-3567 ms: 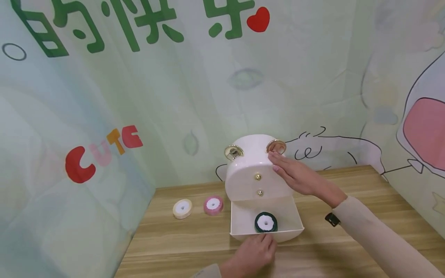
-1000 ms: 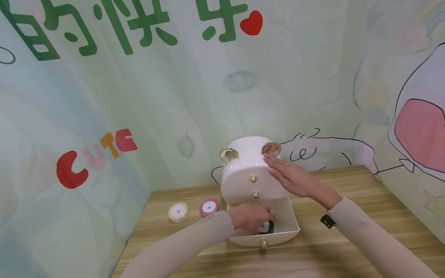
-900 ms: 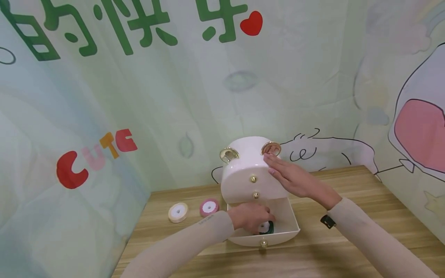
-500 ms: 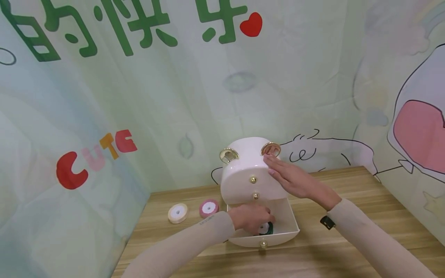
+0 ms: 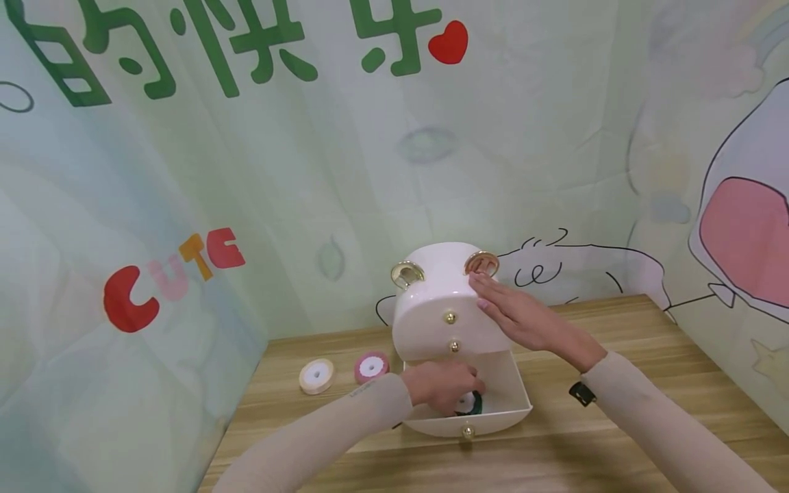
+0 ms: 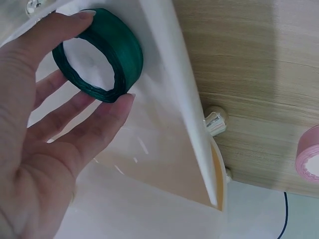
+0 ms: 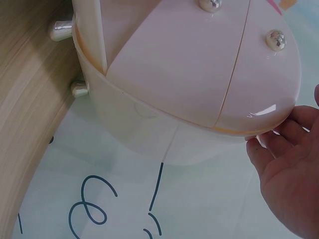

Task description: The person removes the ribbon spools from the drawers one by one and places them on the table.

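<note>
A white storage box (image 5: 440, 274) with gold ear-like rings stands on the table, its bottom drawer (image 5: 514, 390) pulled out. Inside that drawer, my left hand (image 5: 444, 385) pinches a roll of dark green ribbon (image 6: 119, 52). The left wrist view shows the thumb on one side of the roll and fingertips at the opposite side; the roll's white core faces the palm. My right hand (image 5: 518, 315) rests along the box's upper right side, fingers fairly straight. In the right wrist view its fingertips touch the box's rounded edge (image 7: 259, 127).
A cream ribbon roll (image 5: 316, 376) and a pink ribbon roll (image 5: 372, 369) lie on the wooden table (image 5: 592, 424), left of the box. Gold knobs (image 5: 451, 318) mark the drawer fronts. A printed cloth backdrop (image 5: 345, 205) rises close behind the box.
From the front of the pulled-out drawer, my left hand has moved up into it and taken hold of the green ribbon roll. My right hand keeps its place on the box.
</note>
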A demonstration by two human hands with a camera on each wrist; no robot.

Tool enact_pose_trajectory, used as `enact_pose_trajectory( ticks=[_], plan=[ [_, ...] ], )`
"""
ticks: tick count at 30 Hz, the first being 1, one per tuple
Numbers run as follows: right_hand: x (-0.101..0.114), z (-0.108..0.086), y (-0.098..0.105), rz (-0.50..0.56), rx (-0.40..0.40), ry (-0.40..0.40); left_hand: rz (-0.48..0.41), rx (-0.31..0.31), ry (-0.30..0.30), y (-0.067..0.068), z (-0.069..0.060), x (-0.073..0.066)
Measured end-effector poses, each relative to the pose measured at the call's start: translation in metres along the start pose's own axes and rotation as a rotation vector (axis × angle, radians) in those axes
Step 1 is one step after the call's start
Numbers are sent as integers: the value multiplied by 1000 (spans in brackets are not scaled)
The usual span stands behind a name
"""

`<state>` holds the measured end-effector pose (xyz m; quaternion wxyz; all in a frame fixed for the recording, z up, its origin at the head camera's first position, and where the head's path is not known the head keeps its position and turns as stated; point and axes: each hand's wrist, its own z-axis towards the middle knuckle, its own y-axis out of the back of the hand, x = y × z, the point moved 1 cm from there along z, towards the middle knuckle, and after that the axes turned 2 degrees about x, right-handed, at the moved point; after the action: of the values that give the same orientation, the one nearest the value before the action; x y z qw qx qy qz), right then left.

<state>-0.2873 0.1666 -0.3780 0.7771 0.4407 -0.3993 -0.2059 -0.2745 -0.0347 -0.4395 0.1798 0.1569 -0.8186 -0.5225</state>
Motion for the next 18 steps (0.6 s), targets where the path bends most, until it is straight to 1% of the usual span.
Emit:
enact_pose_trajectory(
  ticks=[7, 12, 14, 18],
  plan=[
    [0, 0, 0, -4, -8, 10, 16, -27, -26, -1, -9, 6],
    [0, 0, 1, -1, -17, 22, 13, -61, -6, 0, -17, 10],
    [0, 0, 1, -2, -18, 26, 22, -76, 8, 1, -19, 11],
    [0, 1, 1, -3, -23, 32, 51, -90, 11, 4, -24, 12]
  ],
)
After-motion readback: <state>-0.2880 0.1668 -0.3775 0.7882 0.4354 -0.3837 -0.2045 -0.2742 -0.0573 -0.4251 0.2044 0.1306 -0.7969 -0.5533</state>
